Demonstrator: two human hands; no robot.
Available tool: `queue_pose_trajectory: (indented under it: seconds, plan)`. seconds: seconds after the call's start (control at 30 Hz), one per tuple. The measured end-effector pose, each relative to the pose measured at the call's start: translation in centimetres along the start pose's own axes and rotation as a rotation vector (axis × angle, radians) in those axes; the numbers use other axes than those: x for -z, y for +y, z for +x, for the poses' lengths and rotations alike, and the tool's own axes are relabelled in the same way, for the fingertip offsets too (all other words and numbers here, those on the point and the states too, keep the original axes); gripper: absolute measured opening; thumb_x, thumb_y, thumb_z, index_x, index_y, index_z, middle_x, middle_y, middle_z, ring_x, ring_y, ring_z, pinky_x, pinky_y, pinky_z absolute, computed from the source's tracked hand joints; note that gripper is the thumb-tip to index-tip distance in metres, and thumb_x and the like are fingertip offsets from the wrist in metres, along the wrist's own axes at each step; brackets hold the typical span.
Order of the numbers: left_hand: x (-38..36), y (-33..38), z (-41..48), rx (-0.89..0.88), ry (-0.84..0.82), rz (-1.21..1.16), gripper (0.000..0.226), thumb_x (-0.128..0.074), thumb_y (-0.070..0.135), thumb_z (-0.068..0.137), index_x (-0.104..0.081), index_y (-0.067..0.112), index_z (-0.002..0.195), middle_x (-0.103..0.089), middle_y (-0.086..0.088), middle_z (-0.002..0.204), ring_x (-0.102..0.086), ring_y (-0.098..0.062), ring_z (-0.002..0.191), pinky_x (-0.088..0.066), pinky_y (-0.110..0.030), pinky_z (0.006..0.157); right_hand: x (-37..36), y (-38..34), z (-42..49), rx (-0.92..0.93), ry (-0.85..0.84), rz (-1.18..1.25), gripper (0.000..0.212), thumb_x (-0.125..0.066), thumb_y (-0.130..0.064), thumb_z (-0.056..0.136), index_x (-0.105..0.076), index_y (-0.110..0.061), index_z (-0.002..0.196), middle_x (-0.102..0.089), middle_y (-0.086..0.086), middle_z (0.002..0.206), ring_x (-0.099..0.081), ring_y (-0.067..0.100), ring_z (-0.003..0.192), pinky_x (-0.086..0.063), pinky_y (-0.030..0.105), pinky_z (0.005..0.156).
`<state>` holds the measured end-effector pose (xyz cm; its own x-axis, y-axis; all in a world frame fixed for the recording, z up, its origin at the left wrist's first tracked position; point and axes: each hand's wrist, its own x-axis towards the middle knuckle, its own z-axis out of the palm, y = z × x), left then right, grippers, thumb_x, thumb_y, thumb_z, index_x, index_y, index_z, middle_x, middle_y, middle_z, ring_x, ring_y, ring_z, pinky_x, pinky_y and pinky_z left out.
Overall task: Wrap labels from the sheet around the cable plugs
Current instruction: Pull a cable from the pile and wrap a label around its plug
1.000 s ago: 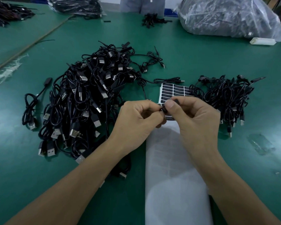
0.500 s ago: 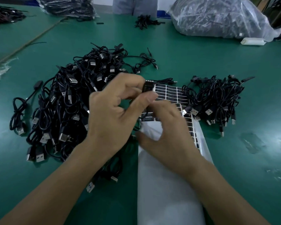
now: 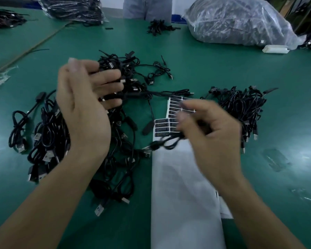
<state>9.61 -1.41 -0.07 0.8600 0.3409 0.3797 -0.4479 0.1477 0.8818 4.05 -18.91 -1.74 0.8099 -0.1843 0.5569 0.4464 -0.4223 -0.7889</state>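
Left hand (image 3: 84, 112) is up over the big pile (image 3: 48, 141) of cables. Its fingers (image 3: 108, 77) are spread and fairly straight, gripping nothing I can make out. It's blurred, though, and a stray cable (image 3: 169, 92) runs out rightward from between them, so I can't swear it isn't caught.

Right hand (image 3: 212, 137) hovers over the label sheet (image 3: 162, 125), fingers (image 3: 188, 106) loosely curled. As far as the blur lets me see, they're closed on a looped cable (image 3: 166, 143) that trails out from under the palm toward the left, across the white backing paper. Its metal plug seems to sit at the left end of that loop, pointing left, but it's too smeared to be sure.

Here's what matters. The sheet lies flat on the table (image 3: 223, 69), right below and just ahead of my right fingertips and well to the right of my left hand, so the right hand is plainly the nearer one. The sheet's long axis runs away from me. Each black label lies crosswise in its row, long side left to right. The labels sit at the far end, and bare backing runs back toward my body.

My guess is that this cable goes onto the small pile (image 3: 241, 108) just right of the sheet. Then the left hand drops onto the big pile directly beneath it for a fresh one, and the right peels a label sideways off a row.
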Motion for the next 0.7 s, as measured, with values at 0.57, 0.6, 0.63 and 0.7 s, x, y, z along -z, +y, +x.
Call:
queue_pose_trajectory:
  seconds: [0.57, 0.6, 0.63, 0.7]
  plan:
    - [0.3, -2.0, -1.8, -0.066, -1.225, 1.178, 0.088, -0.053, 0.099, 0.048, -0.044, 0.053, 0.124, -0.040, 0.028, 0.112, -0.035, 0.002, 0.103, -0.025, -0.027, 0.092, 8.5, 5.5, 8.7, -0.486, 0.321, -0.612, 0.043, -0.054, -0.022, 0.098, -0.057, -0.005, 0.138, -0.069, 0.008, 0.089, -0.042, 0.027, 0.133, -0.037, 0.027, 0.098]
    - [0.4, -2.2, -1.8, -0.080, -1.233, 1.189, 0.092, -0.055, 0.098, 0.048, -0.042, 0.054, 0.128, -0.037, 0.028, 0.114, -0.033, 0.001, 0.105, -0.024, -0.027, 0.094, 8.6, 5.5, 8.6, -0.470, 0.311, -0.644, 0.045, -0.055, -0.023, 0.099, -0.056, -0.002, 0.138, -0.071, 0.014, 0.099, -0.044, 0.030, 0.134, -0.037, 0.030, 0.104]
    - [0.4, -2.4, -1.9, -0.091, -1.225, 1.191, 0.095, -0.055, 0.098, 0.047, -0.040, 0.054, 0.131, -0.035, 0.027, 0.116, -0.032, 0.000, 0.107, -0.023, -0.027, 0.095, 8.6, 5.4, 8.4, -0.459, 0.304, -0.670, 0.047, -0.055, -0.024, 0.098, -0.055, -0.001, 0.138, -0.069, 0.018, 0.114, -0.045, 0.033, 0.135, -0.036, 0.033, 0.107]
    - [0.3, -2.7, -1.9, -0.105, -1.200, 1.191, 0.100, -0.052, 0.099, 0.047, -0.041, 0.055, 0.136, -0.032, 0.026, 0.117, -0.029, -0.001, 0.108, -0.021, -0.026, 0.095, 8.4, 5.2, 8.0, -0.460, 0.291, -0.690, 0.049, -0.059, -0.031, 0.096, -0.056, -0.003, 0.137, -0.062, 0.018, 0.131, -0.046, 0.034, 0.134, -0.037, 0.035, 0.107]
